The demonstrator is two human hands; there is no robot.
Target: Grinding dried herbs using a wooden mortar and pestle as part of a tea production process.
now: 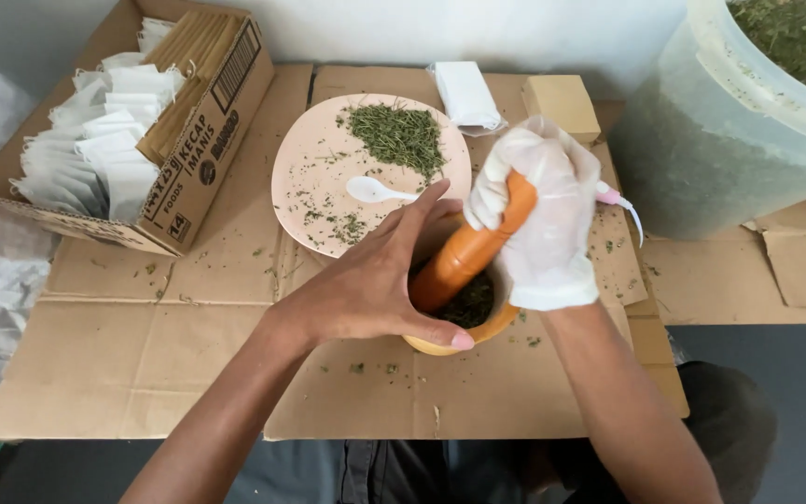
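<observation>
A small wooden mortar (478,332) sits on flattened cardboard, with dark green dried herb inside. My left hand (375,280), bare, grips the mortar's near and left rim. My right hand (538,219), in a thin clear glove, is closed around an orange-brown wooden pestle (464,257) that slants down into the herb. Just behind the mortar lies a pale pink plate (300,177) with a heap of dried green herb (398,135) and a white plastic spoon (375,191) on it.
An open cardboard box (202,154) at the left holds several white paper sachets. A large translucent tub (720,140) of dried herb stands at the right. A folded white packet (466,93) and a small cardboard block (562,105) lie behind the plate. Herb flecks litter the cardboard.
</observation>
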